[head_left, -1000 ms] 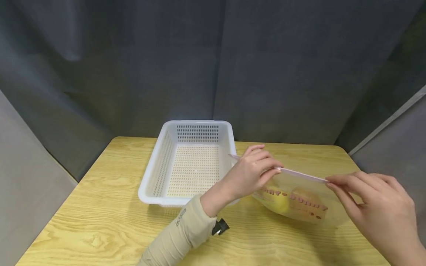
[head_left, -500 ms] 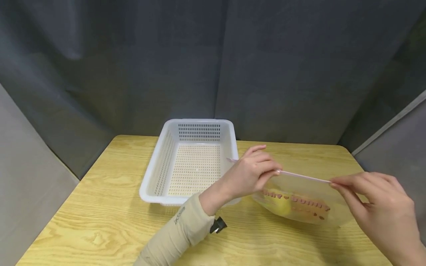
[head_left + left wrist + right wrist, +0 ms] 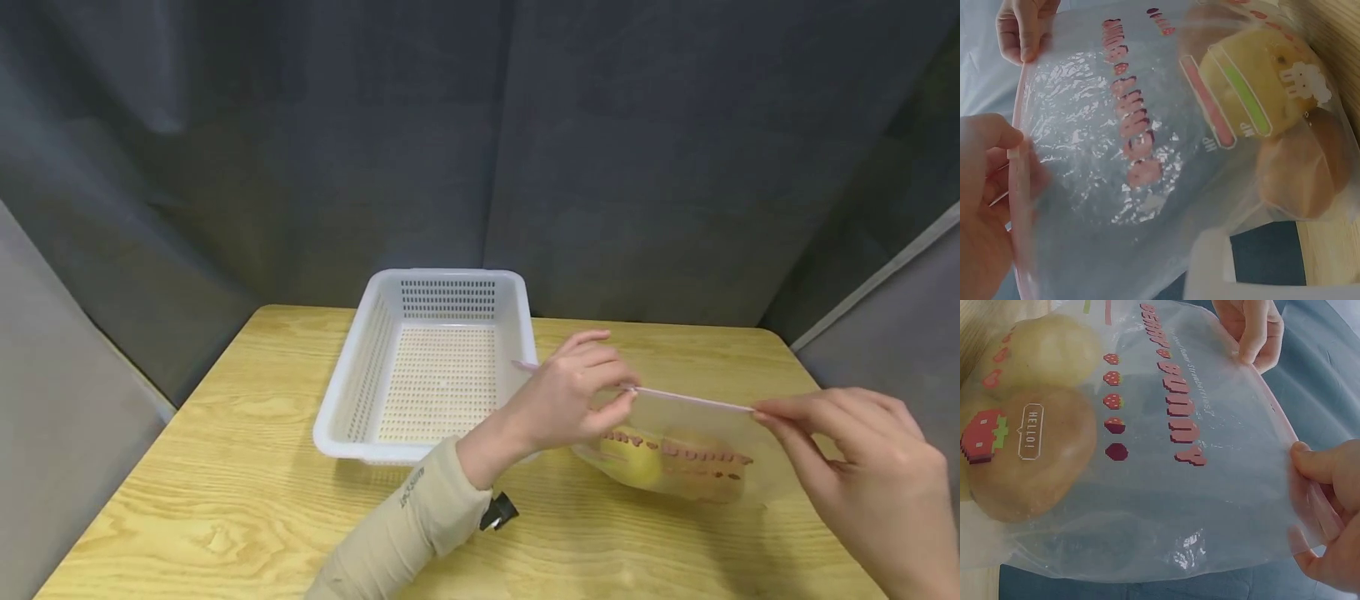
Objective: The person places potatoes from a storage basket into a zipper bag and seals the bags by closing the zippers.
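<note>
A clear zip bag point(image 3: 675, 417) with a pink zip edge and "Berry Bunny" lettering hangs slanted over the right part of the table. Through its plastic show a round yellow item point(image 3: 1241, 81) and brown rounded items point(image 3: 1041, 450), which look like fruit or potatoes. My left hand point(image 3: 573, 392) pinches the zip edge near its middle, where a small pale slider point(image 3: 1017, 152) shows in the left wrist view. Farther right, my right hand point(image 3: 862, 458) pinches the same edge between thumb and fingers.
A white perforated plastic basket point(image 3: 442, 383) with nothing visible inside stands left of the bag. Both rest on or above a wood-grain table point(image 3: 187, 500). Behind hangs a dark curtain point(image 3: 375, 142). A black buckle point(image 3: 498, 510) shows by the left sleeve.
Both hands have shifted slightly right and down with the zip edge. The left thumb has moved a little along it. The basket has stayed where it was.
</note>
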A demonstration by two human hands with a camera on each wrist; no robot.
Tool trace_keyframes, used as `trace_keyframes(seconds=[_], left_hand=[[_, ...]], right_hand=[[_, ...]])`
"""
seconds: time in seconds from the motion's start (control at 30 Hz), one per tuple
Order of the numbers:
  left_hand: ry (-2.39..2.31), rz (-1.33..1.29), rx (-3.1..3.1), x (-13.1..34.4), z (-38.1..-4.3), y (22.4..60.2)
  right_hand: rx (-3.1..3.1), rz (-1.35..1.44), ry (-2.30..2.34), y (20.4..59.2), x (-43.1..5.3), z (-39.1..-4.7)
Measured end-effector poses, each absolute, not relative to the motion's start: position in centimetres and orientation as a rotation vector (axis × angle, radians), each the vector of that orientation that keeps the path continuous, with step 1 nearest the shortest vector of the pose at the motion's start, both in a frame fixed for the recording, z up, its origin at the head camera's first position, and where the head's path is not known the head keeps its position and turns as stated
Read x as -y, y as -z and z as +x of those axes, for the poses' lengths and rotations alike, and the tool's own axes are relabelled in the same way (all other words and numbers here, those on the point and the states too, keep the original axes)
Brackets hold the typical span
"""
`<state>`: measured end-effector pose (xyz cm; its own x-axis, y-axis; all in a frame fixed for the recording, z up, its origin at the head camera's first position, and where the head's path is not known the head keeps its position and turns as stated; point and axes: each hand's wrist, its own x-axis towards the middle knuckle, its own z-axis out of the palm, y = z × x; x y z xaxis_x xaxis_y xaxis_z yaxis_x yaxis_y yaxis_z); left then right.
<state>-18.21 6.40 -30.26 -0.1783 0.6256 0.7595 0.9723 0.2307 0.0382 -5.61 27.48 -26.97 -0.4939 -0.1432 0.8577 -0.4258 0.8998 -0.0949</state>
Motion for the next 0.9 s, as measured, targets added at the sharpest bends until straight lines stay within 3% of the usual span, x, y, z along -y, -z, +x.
trace_keyframes(seconds=[0.9], left_hand=[[0.802, -1.371, 1.913, -2.6, -20.3, 31.5]], right_hand=[[2.103, 0.364, -0.464, 27.6, -29.3, -5.5]])
